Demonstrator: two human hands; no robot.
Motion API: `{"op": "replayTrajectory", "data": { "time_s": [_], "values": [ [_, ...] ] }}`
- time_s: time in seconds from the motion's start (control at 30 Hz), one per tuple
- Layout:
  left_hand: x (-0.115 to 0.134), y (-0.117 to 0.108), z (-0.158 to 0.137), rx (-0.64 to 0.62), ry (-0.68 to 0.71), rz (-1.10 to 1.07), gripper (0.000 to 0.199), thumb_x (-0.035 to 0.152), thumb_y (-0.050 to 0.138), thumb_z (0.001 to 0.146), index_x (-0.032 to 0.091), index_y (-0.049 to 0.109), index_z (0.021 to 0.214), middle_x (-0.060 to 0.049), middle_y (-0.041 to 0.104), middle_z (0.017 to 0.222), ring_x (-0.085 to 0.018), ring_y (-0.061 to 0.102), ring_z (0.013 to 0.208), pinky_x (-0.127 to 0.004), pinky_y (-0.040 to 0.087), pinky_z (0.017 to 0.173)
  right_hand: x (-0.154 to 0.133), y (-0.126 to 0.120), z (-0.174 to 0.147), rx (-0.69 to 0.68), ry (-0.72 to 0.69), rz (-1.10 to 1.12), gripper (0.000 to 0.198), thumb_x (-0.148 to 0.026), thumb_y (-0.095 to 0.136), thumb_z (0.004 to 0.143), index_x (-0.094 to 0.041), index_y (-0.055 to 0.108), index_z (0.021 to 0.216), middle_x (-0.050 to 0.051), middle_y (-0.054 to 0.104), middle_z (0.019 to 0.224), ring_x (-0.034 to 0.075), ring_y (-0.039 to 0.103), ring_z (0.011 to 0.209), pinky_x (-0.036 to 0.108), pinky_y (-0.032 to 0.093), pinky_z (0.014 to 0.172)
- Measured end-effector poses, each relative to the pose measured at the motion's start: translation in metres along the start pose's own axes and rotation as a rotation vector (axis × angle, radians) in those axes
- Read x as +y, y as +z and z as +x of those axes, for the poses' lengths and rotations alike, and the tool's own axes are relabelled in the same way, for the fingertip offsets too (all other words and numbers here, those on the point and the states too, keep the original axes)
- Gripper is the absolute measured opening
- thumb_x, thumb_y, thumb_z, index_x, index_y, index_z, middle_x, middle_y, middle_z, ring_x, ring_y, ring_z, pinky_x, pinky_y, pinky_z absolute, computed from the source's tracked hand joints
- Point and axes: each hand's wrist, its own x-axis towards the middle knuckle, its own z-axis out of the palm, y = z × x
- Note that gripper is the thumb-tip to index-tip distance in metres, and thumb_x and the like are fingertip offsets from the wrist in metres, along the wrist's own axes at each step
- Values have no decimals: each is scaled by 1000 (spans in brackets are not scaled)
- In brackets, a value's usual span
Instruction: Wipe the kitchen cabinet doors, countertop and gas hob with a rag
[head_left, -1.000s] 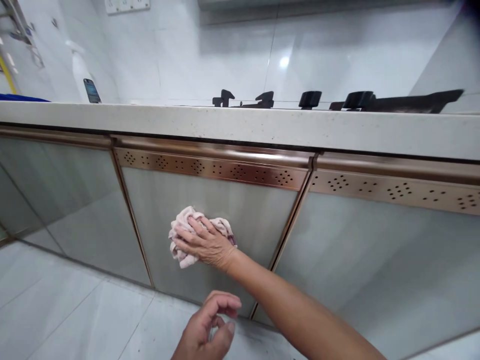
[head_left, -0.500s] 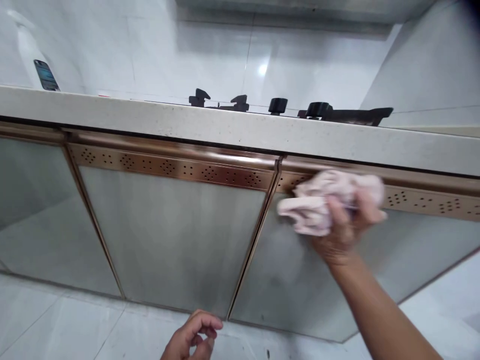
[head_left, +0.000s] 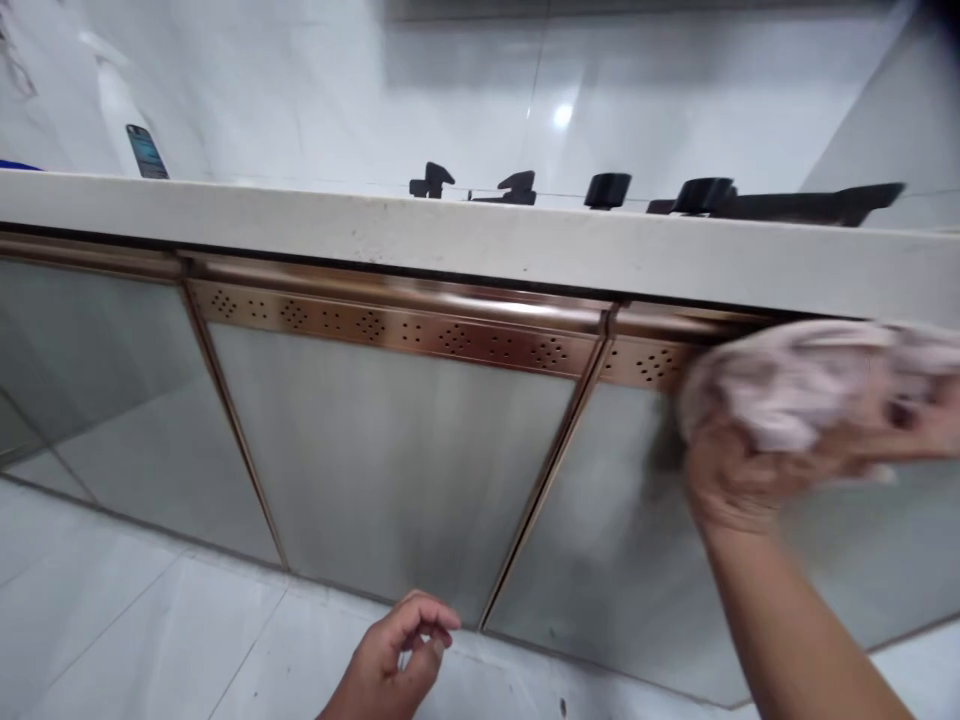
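Note:
My right hand (head_left: 739, 475) grips a crumpled pale pink cloth (head_left: 787, 385). The cloth lies against the copper-coloured upper rail of the right cabinet door (head_left: 592, 540), just below the counter edge; motion smears the cloth and the fingers. Low in the middle of the view, my left hand (head_left: 401, 650) hangs in front of the cabinet's bottom edge, fingers loosely curled with a gap to the thumb and nothing in them. Behind it is the middle cabinet door (head_left: 382, 450), frosted, with a perforated copper strip (head_left: 412, 335) along its top.
A pale countertop (head_left: 465, 240) runs across above the doors. On it stand a white spray bottle (head_left: 127, 115) at left and, further right, black stove parts (head_left: 517, 188) and black round knobs (head_left: 607, 190). White floor tiles (head_left: 150, 610) lie below.
My right hand has moved right along the rail with the cloth, and its wrist has turned. The view has shifted a little to the left. My left hand stays low, loosely curled.

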Motion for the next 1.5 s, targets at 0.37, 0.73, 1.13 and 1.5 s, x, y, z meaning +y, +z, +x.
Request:
{"op": "replayTrajectory", "data": {
  "time_s": [0.37,0.73,1.13,1.5],
  "values": [
    [-3,0,-13,-113,7,-31,24,19,52,78,21,67,96,-4,62,99,-17,57,94,-32,42,85,-224,82,-109,-529,-496,339,49,-38,66,92,-37,55,140,-1,37,157,40,16,152,61,24,123],
    [-7,4,-44,-257,-120,73,28,15,56,67,23,70,90,-2,65,99,-15,60,91,-29,43,81,-171,-81,-355,-1115,-679,657,42,-8,45,89,-20,65,123,4,62,127,18,51,129,36,51,91],
    [-14,17,-40,-436,-235,200,31,19,57,72,27,73,97,-1,64,105,-14,55,89,-26,41,74,-74,-74,-130,-832,-405,188,53,-9,57,88,-32,56,135,9,51,127,23,52,117,46,48,103],
    [-11,28,-26,-327,-133,185,23,23,52,74,24,65,92,-1,64,102,-15,55,91,-28,42,85,-119,-24,-157,-591,-347,185,47,-30,63,90,-37,55,136,6,46,144,30,39,136,55,38,114]
  ]
}}
